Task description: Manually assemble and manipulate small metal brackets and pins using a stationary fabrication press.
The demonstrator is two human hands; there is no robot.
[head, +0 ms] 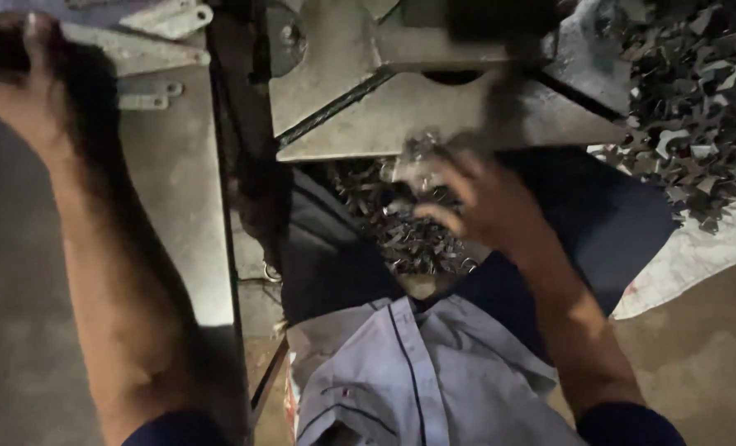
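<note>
1. Left hand (9, 62) resting on long flat grey metal strip (128, 49) at worktop (178, 190) edge; grip unclear, blurred.
2. Right hand (488, 206) blurred, fingers loosely curled around small shiny metal clippings (417, 165) below grey steel press plate (434, 116).
3. Scrap heap (698, 107) on white sacking (698, 256); dim workshop, bare floor.

This is a metalworking shop, dim and grimy. A heavy steel press plate (434, 107) with bolted, worn surfaces fills the top, small stamped metal offcuts (405, 231) lie heaped under it and more scrap (698, 107) is piled on a white sack (698, 248), beside a steel bench (174, 182) carrying flat cut blanks (149, 45), on a bare concrete floor (13, 330).
</note>
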